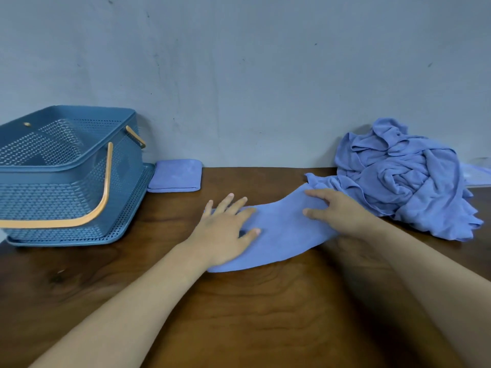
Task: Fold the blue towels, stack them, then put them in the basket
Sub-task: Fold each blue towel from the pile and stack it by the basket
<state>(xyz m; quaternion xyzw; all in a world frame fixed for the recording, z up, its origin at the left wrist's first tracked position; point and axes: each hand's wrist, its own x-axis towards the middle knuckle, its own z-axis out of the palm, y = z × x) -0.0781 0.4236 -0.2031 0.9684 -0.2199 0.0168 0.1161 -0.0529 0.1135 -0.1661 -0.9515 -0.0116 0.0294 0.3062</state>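
Flat goes the blue towel [281, 235], being smoothed on the bench [265, 314] at mid-frame; creases are best being pushed outward and its far corner being drawn clear of the crumpled pile [414, 181] at the right before edges are matched. The left hand [225, 229] is being pressed flat, fingers spread wide, on the towel's left end, while the right hand [337, 208] is being laid on its right part, fingers spread and lightly bent, nothing apparently pinched. One folded towel [175, 175] is being seen beside the basket [53, 197], upper left.
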